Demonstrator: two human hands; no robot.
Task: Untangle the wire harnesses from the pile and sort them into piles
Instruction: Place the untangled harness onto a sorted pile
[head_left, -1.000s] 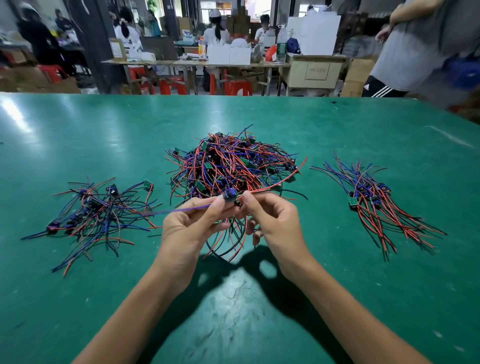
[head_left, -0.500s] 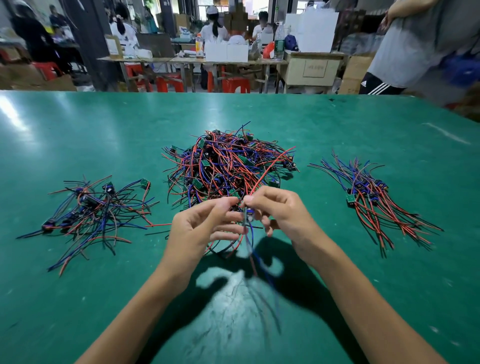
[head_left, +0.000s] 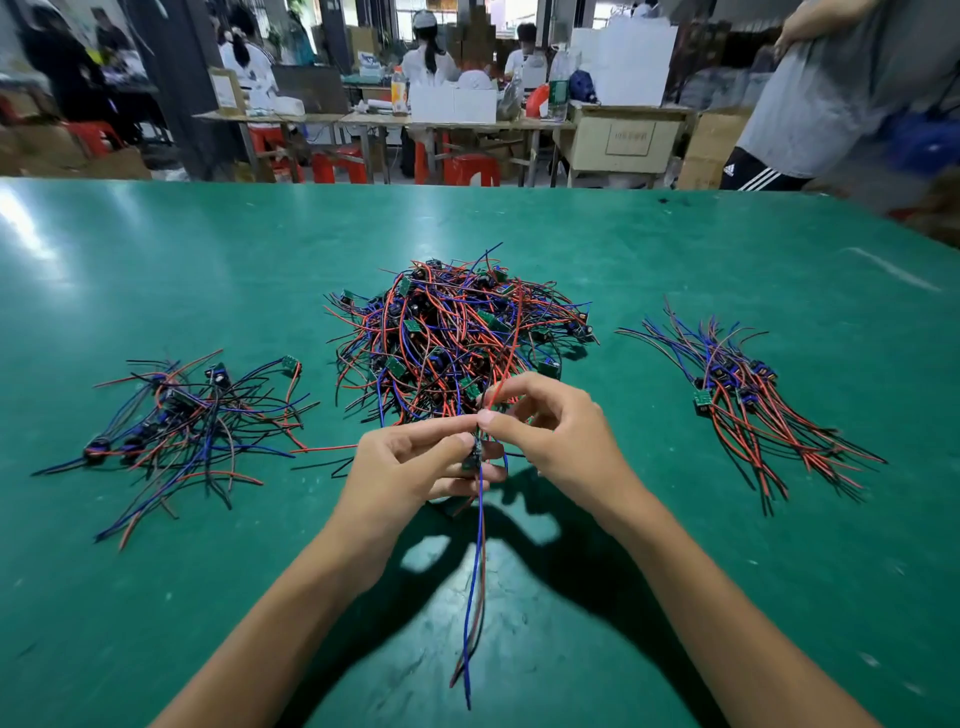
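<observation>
A big tangled pile of red, blue and black wire harnesses (head_left: 452, 332) with small green boards lies mid-table. A looser sorted pile (head_left: 187, 415) is at the left. A tidier pile (head_left: 748, 405) lies at the right. Just in front of the big pile, my left hand (head_left: 410, 467) and my right hand (head_left: 550, 431) meet. Together they pinch one wire harness (head_left: 475, 571) by its small dark module. Its blue and red wires hang straight down toward me. A red wire runs up from my right fingers into the big pile.
The green table (head_left: 675, 597) stretches wide on all sides. A person in a grey shirt (head_left: 831, 88) stands at the far right corner. Behind the table are workbenches, red stools (head_left: 467, 169) and several seated people.
The harness has turned from lying sideways between my hands to hanging down toward me. Both hands shifted slightly nearer and stay together on it.
</observation>
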